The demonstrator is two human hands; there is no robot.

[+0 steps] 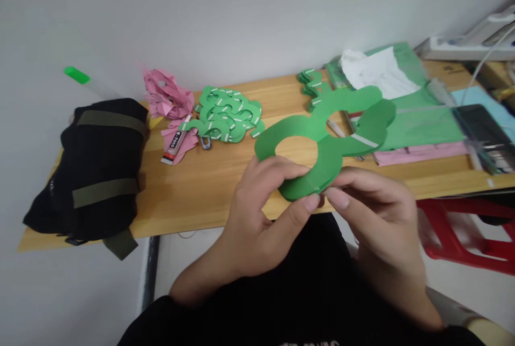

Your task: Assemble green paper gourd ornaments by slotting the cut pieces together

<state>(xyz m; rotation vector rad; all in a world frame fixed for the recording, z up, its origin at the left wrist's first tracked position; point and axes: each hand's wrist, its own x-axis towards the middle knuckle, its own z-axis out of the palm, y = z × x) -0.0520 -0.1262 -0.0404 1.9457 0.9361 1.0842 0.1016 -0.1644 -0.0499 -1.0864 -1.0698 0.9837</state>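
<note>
A green paper cutout [319,127] with wavy edges and two large round openings is held up above the table's front edge. My left hand [267,212] grips its lower left part, thumb in front and fingers reaching behind and through the opening. My right hand [372,212] pinches the lower edge close to the left thumb; its other fingers curl behind the paper. A white strip [365,140] shows on the cutout's right lobe. Behind, on the table, lies a pile of similar green paper pieces [229,112] with white strips.
Left stand a black bag [107,169] with olive straps, crumpled pink paper [167,94] and a B-7000 glue tube [174,145]. At right lie green sheets [426,126], white paper [382,70], a dark phone-like object [483,126] and a power strip [462,48]. A red stool [442,228] stands below.
</note>
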